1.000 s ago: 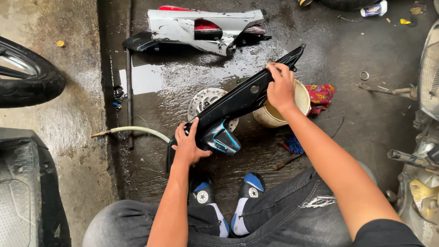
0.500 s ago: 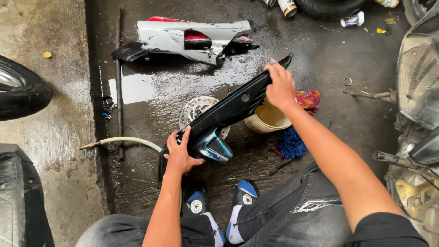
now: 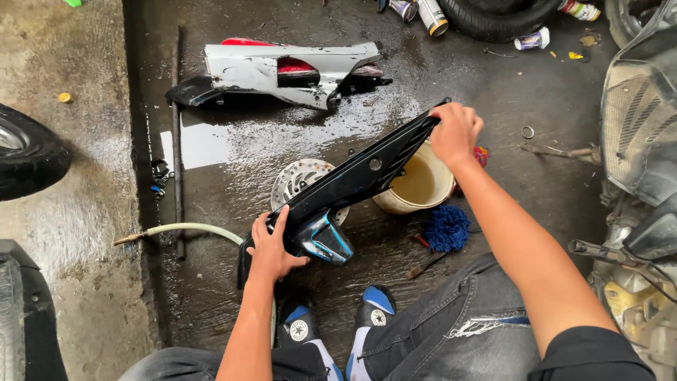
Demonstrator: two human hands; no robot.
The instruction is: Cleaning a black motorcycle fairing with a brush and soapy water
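Both hands grip black panel (image 3: 352, 187) — bucket (image 3: 416, 187), brake disc (image 3: 300, 180) beneath.

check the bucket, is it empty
No, the bucket holds murky yellowish water, right behind the black panel.

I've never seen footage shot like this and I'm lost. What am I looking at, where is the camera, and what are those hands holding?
The camera sits on a person's head and looks down, so you see their own arms, jeans and shoes. There is no machine, just two bare hands. Together they hold a long black motorcycle body panel over a wet concrete floor: the left hand has a grip on the lower end, the right hand on the upper end. Beneath it lie a brake disc and a cream bucket of murky water, with a blue wash mitt beside it. Farther off lies a white and red panel. A hose runs in from the left.
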